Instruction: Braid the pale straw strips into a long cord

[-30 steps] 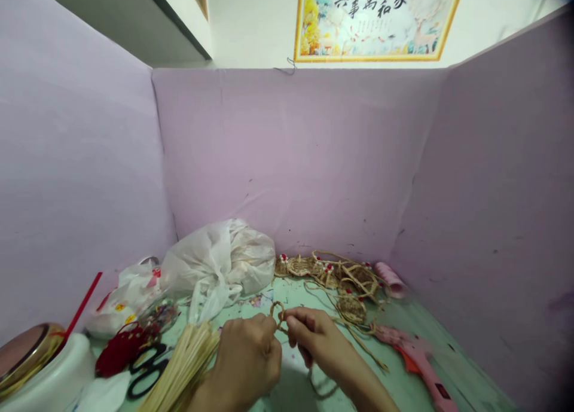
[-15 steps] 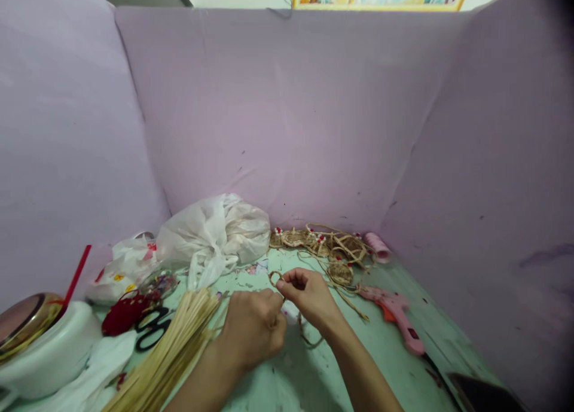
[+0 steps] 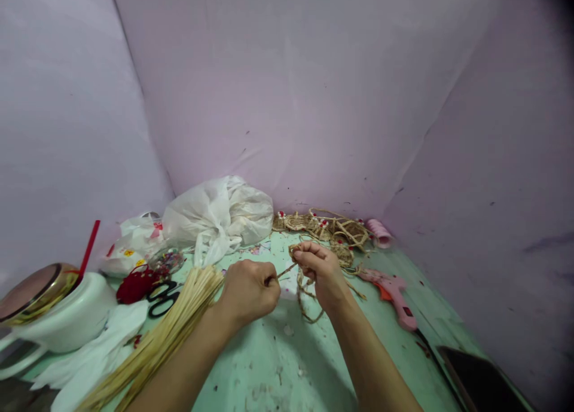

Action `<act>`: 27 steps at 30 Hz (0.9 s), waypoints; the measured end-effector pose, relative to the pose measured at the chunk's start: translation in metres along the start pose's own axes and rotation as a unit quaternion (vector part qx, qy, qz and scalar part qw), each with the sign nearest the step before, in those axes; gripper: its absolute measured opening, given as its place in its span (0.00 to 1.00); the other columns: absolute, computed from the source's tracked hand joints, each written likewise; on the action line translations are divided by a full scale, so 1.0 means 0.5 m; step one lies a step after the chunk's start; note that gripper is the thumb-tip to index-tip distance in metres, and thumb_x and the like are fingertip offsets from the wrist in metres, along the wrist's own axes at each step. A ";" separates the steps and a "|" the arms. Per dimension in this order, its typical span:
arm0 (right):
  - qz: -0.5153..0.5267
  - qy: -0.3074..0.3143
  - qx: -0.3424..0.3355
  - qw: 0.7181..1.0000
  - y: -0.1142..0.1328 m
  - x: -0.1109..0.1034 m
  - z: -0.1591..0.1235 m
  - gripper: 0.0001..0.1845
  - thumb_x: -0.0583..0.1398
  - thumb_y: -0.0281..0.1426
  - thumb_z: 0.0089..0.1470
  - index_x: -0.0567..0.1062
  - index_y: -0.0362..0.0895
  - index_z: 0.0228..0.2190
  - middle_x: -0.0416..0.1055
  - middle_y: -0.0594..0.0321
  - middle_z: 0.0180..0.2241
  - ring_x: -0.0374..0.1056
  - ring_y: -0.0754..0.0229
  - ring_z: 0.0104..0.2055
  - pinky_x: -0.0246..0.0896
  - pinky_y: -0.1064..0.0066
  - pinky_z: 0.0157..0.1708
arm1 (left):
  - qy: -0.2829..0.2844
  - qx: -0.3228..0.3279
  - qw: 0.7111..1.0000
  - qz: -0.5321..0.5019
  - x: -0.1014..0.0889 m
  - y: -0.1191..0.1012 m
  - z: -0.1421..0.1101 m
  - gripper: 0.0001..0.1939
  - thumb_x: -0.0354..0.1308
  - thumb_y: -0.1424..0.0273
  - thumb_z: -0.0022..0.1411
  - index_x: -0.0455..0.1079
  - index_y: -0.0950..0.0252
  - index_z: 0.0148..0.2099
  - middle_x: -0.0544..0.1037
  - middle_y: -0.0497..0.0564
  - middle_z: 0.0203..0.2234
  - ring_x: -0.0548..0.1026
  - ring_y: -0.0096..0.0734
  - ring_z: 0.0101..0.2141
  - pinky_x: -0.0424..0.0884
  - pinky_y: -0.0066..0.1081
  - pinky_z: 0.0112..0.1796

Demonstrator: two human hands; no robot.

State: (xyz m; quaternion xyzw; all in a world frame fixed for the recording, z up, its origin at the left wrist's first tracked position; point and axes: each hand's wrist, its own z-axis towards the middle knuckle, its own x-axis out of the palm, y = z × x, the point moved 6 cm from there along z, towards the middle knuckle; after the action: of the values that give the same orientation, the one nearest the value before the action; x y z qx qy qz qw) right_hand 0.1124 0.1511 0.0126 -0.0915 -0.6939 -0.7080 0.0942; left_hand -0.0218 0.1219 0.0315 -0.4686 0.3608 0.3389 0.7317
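Observation:
A brown twisted cord (image 3: pixel 287 271) runs taut between my two hands above the green table. My left hand (image 3: pixel 251 287) is a fist closed around one length of it. In a pinch, my right hand (image 3: pixel 320 269) grips a small coiled loop of the same cord (image 3: pixel 293 252) at its fingertips. A slack length of cord (image 3: pixel 309 317) hangs in a curve below the right hand. The fingers cover part of the loop. Just left of my left forearm lies a bundle of pale straw strips (image 3: pixel 179 322).
Woven straw pieces with red and white beads (image 3: pixel 323 226) lie along the back wall, beside a pink thread spool (image 3: pixel 379 233). On the right is a pink glue gun (image 3: pixel 394 295). A plastic bag (image 3: pixel 224 214), black scissors (image 3: pixel 162 298) and a white pot (image 3: pixel 76 316) are left.
My hands have drawn apart, stretching a length of cord between them. The right hand has moved right with the loop. My view has tilted downward.

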 end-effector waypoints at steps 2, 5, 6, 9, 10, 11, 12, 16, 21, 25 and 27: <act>-0.012 0.012 0.002 1.000 0.002 -0.001 -0.001 0.10 0.61 0.31 0.33 0.68 0.39 0.21 0.63 0.68 0.18 0.50 0.72 0.18 0.41 0.76 0.18 | -0.004 -0.030 0.999 -0.020 -0.003 0.012 0.003 0.11 0.48 0.74 0.45 0.73 0.63 0.23 0.72 0.47 0.17 0.67 0.25 0.20 0.56 0.24 0.24; -0.034 0.106 0.041 0.993 -0.007 0.019 -0.010 0.13 0.62 0.31 0.33 0.68 0.40 0.25 0.63 0.69 0.15 0.53 0.71 0.17 0.43 0.77 0.18 | -0.017 -0.066 0.995 -0.067 0.001 0.031 0.007 0.11 0.48 0.74 0.44 0.73 0.63 0.23 0.72 0.46 0.16 0.66 0.24 0.21 0.56 0.23 0.23; -0.041 0.145 0.059 0.987 -0.014 0.030 -0.015 0.15 0.63 0.31 0.32 0.67 0.41 0.27 0.61 0.72 0.14 0.53 0.71 0.16 0.43 0.77 0.18 | -0.025 -0.069 0.994 -0.081 0.003 0.036 0.008 0.11 0.49 0.74 0.45 0.73 0.63 0.23 0.72 0.46 0.16 0.66 0.24 0.21 0.56 0.23 0.23; -0.040 0.202 0.090 0.974 -0.035 0.051 -0.025 0.18 0.65 0.31 0.31 0.62 0.43 0.25 0.57 0.76 0.11 0.51 0.72 0.15 0.44 0.78 0.17 | -0.047 -0.056 0.990 -0.118 0.015 0.045 0.009 0.10 0.49 0.74 0.46 0.73 0.65 0.23 0.73 0.47 0.17 0.67 0.23 0.21 0.57 0.22 0.24; -0.040 0.199 0.092 0.975 -0.042 0.054 -0.025 0.18 0.65 0.31 0.31 0.61 0.43 0.24 0.57 0.76 0.11 0.51 0.72 0.14 0.44 0.78 0.17 | -0.059 -0.051 0.989 -0.129 0.017 0.047 0.009 0.10 0.49 0.75 0.46 0.73 0.65 0.24 0.73 0.47 0.18 0.67 0.23 0.21 0.58 0.22 0.24; -0.046 0.192 0.090 0.976 -0.047 0.056 -0.023 0.17 0.65 0.31 0.31 0.61 0.43 0.23 0.58 0.75 0.12 0.51 0.72 0.15 0.45 0.78 0.17 | -0.074 -0.048 0.987 -0.137 0.018 0.048 0.008 0.11 0.49 0.75 0.46 0.73 0.65 0.24 0.73 0.47 0.18 0.67 0.23 0.21 0.58 0.22 0.25; -0.060 0.180 0.083 0.978 -0.051 0.056 -0.020 0.15 0.64 0.31 0.32 0.63 0.42 0.21 0.59 0.74 0.12 0.52 0.72 0.15 0.47 0.78 0.17 | -0.091 -0.048 0.985 -0.139 0.017 0.050 0.007 0.11 0.48 0.75 0.47 0.72 0.65 0.24 0.73 0.47 0.18 0.67 0.22 0.21 0.59 0.22 0.25; -0.145 0.136 0.048 0.979 -0.052 0.046 -0.010 0.09 0.64 0.32 0.33 0.70 0.39 0.18 0.64 0.67 0.15 0.55 0.70 0.17 0.50 0.76 0.19 | -0.146 -0.060 0.985 -0.074 0.006 0.050 0.000 0.11 0.48 0.75 0.47 0.72 0.65 0.24 0.74 0.48 0.18 0.68 0.24 0.21 0.60 0.23 0.26; -0.150 0.180 0.074 0.969 -0.060 0.047 -0.015 0.12 0.64 0.35 0.34 0.72 0.38 0.16 0.61 0.68 0.13 0.52 0.71 0.17 0.47 0.76 0.19 | -0.157 -0.035 0.987 0.007 0.005 0.034 -0.008 0.11 0.47 0.74 0.48 0.71 0.64 0.23 0.74 0.49 0.19 0.70 0.26 0.22 0.61 0.24 0.26; -0.107 0.227 0.103 0.962 -0.065 0.051 -0.024 0.14 0.64 0.37 0.34 0.72 0.37 0.17 0.59 0.69 0.13 0.50 0.72 0.17 0.44 0.76 0.19 | -0.201 -0.009 0.979 0.033 0.006 0.022 -0.021 0.11 0.47 0.75 0.49 0.70 0.64 0.23 0.75 0.49 0.20 0.71 0.26 0.23 0.61 0.24 0.26; -0.089 0.240 0.118 0.959 -0.063 0.051 -0.028 0.15 0.64 0.38 0.33 0.72 0.37 0.17 0.58 0.70 0.13 0.49 0.72 0.17 0.42 0.76 0.19 | -0.226 0.010 0.973 0.049 0.007 0.013 -0.028 0.11 0.46 0.76 0.50 0.70 0.64 0.24 0.74 0.49 0.20 0.71 0.26 0.23 0.60 0.24 0.26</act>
State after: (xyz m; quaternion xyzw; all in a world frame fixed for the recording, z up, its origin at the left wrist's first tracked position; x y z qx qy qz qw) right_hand 0.0796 0.1374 -0.0115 0.1549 -0.7347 -0.6279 0.2049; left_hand -0.0282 0.1115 0.0214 -0.3541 0.2119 0.4680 0.7815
